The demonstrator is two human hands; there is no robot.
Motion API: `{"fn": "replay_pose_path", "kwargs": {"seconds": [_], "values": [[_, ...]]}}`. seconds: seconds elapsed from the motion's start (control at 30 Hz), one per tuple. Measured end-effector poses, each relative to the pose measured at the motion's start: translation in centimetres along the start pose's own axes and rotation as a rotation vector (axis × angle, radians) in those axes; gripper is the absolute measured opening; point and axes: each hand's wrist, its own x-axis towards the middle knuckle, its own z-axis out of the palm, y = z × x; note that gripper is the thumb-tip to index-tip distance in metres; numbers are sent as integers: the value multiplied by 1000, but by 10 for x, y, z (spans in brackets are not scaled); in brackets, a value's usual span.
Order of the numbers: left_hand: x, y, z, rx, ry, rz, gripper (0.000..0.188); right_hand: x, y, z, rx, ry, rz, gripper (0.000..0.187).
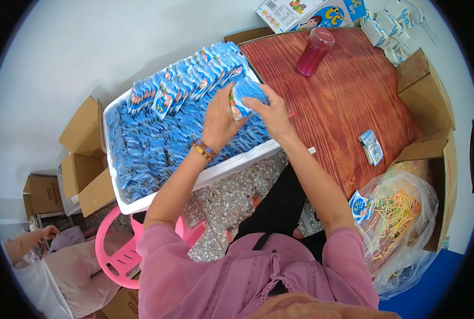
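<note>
Packets (157,137) fill the white bin (247,159), upper rows apparently unfinished toward its near side; above its right end, left hand (219,119) and right hand (273,112) grip a stack (248,90).

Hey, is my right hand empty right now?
No, the right hand holds a bundle of blue packets together with the left hand.

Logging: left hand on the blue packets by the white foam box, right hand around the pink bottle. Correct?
Not quite: the head view shows the right hand also on the packets, not the pink bottle. The left hand is as you say.
</note>
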Motion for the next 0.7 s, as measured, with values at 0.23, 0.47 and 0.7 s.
{"fn": "replay_pose_path", "kwargs": {"seconds": [0.23,0.47,0.7], "values": [[39,-79,15,239,-180,1,83,65,55,6,190,16,50,41],[41,-85,34,221,-148,-60,96,76,63,-7,-758,153,-131,56],[31,-75,30,274,-47,6,97,70,54,-1,-1132,175,-173,53]]}}
